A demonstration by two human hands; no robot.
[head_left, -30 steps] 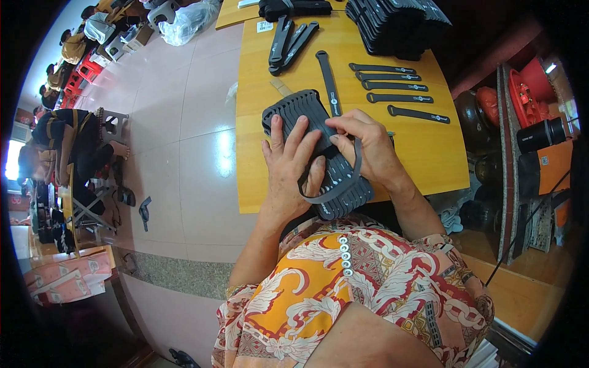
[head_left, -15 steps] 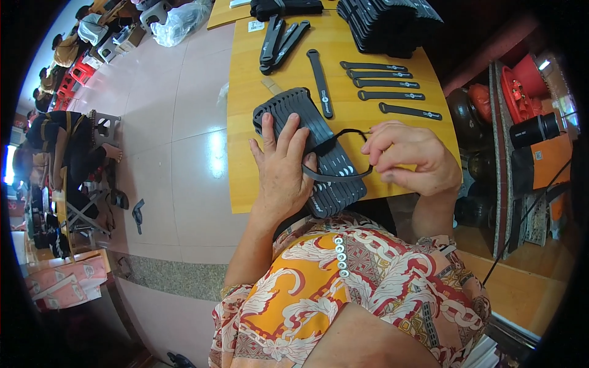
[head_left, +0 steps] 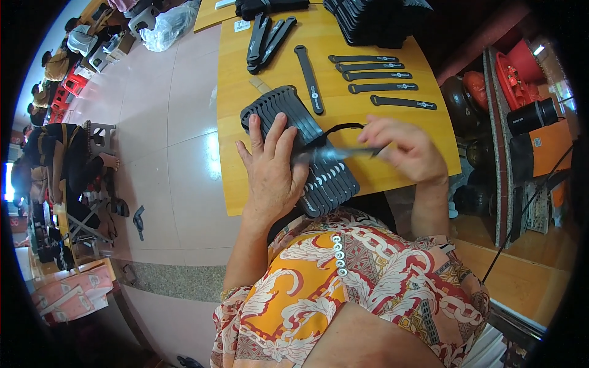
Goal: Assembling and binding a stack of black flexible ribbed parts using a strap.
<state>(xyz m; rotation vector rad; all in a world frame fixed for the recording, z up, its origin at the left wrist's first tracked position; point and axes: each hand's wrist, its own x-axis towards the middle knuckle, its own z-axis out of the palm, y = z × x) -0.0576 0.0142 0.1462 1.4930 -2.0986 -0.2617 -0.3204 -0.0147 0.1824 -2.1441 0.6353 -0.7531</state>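
Observation:
A fanned bundle of black straps (head_left: 331, 187) with pale printing lies at the near edge of the yellow table. My left hand (head_left: 270, 162) rests flat on it with fingers spread, its thumb side beside a crossing band. From there a narrow black strap (head_left: 345, 127) arcs up to my right hand (head_left: 408, 150), whose fingers are closed on it. A lower, greyish part of the strap is smeared by motion between the two hands. My right palm hides the strap's end.
Several single straps (head_left: 374, 75) lie in a row on the table, with one strap (head_left: 308, 80) set apart and a few overlapping straps (head_left: 270, 43) farther left. A tall black strap stack (head_left: 368, 24) stands at the back. Shelves (head_left: 494, 153) flank the right side.
The strap's open loop has narrowed, its lower part rising into a blurred, straighter line. My right hand's fingers have shifted their hold. My left hand stays on the bundle. The whole view has shifted slightly.

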